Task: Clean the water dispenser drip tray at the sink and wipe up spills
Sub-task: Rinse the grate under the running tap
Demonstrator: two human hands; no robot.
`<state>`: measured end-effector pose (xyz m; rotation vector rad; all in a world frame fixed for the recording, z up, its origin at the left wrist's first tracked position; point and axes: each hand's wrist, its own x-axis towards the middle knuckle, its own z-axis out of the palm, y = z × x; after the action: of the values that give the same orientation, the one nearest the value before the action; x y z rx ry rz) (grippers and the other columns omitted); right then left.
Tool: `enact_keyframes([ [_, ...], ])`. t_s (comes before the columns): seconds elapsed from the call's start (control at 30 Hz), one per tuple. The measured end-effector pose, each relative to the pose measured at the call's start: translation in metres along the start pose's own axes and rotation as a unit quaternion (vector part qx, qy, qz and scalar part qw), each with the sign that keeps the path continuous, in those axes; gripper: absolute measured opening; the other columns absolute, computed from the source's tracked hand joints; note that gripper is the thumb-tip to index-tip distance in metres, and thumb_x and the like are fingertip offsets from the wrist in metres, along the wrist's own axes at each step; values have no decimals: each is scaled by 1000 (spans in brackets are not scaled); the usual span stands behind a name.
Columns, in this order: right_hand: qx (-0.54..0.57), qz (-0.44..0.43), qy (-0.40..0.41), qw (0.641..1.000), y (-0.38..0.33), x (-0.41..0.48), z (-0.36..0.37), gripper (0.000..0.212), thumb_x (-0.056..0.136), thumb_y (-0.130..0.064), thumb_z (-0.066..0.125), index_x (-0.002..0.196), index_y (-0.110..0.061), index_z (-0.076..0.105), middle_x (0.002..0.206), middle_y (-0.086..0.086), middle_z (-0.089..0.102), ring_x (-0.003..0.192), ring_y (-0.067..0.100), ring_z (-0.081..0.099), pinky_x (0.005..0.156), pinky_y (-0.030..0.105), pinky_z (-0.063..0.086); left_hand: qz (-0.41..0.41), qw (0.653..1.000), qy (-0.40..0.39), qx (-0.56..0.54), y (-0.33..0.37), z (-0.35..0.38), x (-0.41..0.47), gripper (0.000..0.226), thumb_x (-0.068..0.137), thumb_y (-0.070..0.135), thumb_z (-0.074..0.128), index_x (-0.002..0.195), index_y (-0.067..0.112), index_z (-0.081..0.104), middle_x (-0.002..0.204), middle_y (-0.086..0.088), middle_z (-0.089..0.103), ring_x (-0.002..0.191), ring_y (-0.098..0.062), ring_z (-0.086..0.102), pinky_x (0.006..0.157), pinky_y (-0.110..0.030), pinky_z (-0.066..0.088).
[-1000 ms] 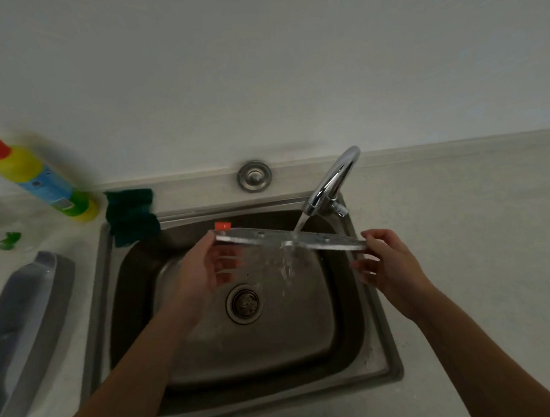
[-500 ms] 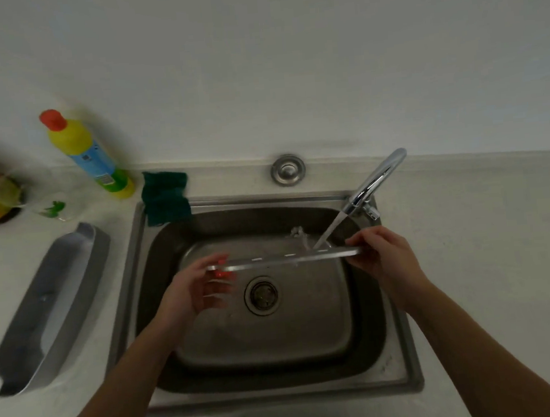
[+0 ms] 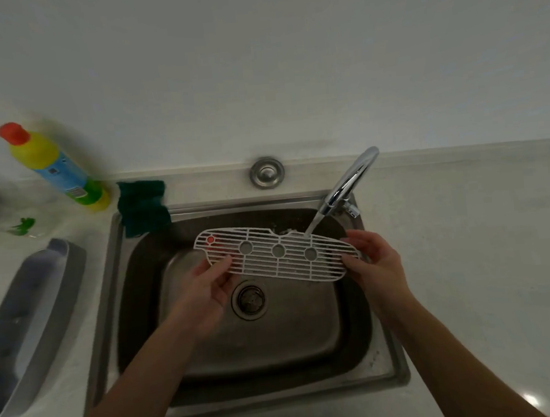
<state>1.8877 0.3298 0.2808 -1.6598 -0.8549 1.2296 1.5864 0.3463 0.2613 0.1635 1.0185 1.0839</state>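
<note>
A pale desk (image 3: pixel 471 257) holds a steel sink (image 3: pixel 384 348). Over the basin, both forearms reach forward, and two hands hold a white slotted drip tray grate (image 3: pixel 281 257) flat under the faucet (image 3: pixel 348 185) stream. The left hand (image 3: pixel 207 285) pinches its near-left edge; the right hand (image 3: pixel 373 259) grips its right end.

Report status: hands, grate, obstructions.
Left hand and right hand grip the grate ends over the sink. Faucet stream hits its far edge. Nothing in the way.
</note>
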Motion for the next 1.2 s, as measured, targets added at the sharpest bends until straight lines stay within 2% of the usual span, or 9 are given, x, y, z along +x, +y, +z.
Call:
enact_keyframes([
  [0.13, 41, 23, -26, 999, 13, -15, -2, 41, 92, 2, 67, 106, -37, 72, 109, -6, 76, 103, 18, 76, 82, 34, 64, -12, 1000, -23, 8, -21, 8, -1, 40, 88, 7, 67, 128, 4, 66, 129, -16, 72, 115, -30, 72, 95, -44, 61],
  [0.23, 14, 49, -73, 996, 26, -28, 4, 34, 91, -2, 70, 108, -31, 70, 111, 0, 76, 101, 20, 76, 77, 31, 64, 19, 999, -38, 6, -26, 15, 5, 36, 95, 6, 62, 131, 8, 65, 127, -16, 73, 115, -33, 73, 92, -46, 62],
  [0.33, -75, 118, -145, 979, 35, -34, 13, 41, 89, -11, 77, 122, -29, 62, 122, 5, 67, 102, 24, 73, 79, 40, 65, 99, 988, 25, 120, -21, 30, 15, 27, 99, 9, 64, 125, 14, 65, 119, -7, 77, 107, -26, 76, 84, -40, 64],
  [0.47, -178, 131, -170, 960, 22, -29, 19, 61, 89, -26, 79, 140, -35, 48, 128, -5, 56, 108, 13, 62, 81, 32, 59, 190, 914, -5, 358, -9, 43, 22, 19, 101, 24, 64, 118, 29, 67, 111, 9, 78, 97, -11, 77, 72, -21, 62],
  [0.63, -130, 51, -140, 980, -17, -2, 19, 64, 92, -39, 75, 146, -37, 40, 128, -6, 59, 108, 15, 68, 76, 32, 62, 211, 820, -117, 519, -6, 53, 29, 24, 99, 19, 67, 120, 30, 71, 97, 14, 78, 91, -4, 75, 75, -17, 60],
  [0.77, -133, 40, -163, 977, -32, 13, 26, 38, 98, -37, 67, 133, -31, 54, 117, 1, 67, 96, 16, 74, 69, 30, 65, 200, 729, -194, 625, -5, 57, 32, 31, 97, 23, 70, 128, 29, 72, 98, 30, 72, 94, 10, 69, 81, -5, 51],
  [0.87, -143, 32, -164, 976, -27, 15, 32, 8, 102, -29, 61, 104, -24, 68, 101, 5, 73, 85, 15, 76, 72, 38, 67, 179, 725, -199, 635, -2, 53, 34, 25, 96, 28, 69, 117, 42, 70, 91, 39, 71, 90, 11, 69, 76, -3, 50],
  [1.07, -17, 117, -62, 991, -12, 21, 21, 19, 105, -29, 55, 99, -16, 68, 99, 10, 75, 93, 28, 76, 87, 49, 63, 146, 710, -143, 674, 13, -2, 33, 7, 97, 37, 67, 101, 43, 67, 90, 14, 74, 85, 3, 70, 71, -17, 57],
  [1.2, 22, 145, -89, 985, -5, 25, 13, 21, 105, -29, 55, 101, -15, 69, 99, 10, 77, 95, 30, 76, 90, 51, 63, 106, 796, -101, 587, 26, -40, 22, 13, 104, 24, 59, 102, 23, 72, 88, -7, 74, 76, -19, 73, 68, -35, 63],
])
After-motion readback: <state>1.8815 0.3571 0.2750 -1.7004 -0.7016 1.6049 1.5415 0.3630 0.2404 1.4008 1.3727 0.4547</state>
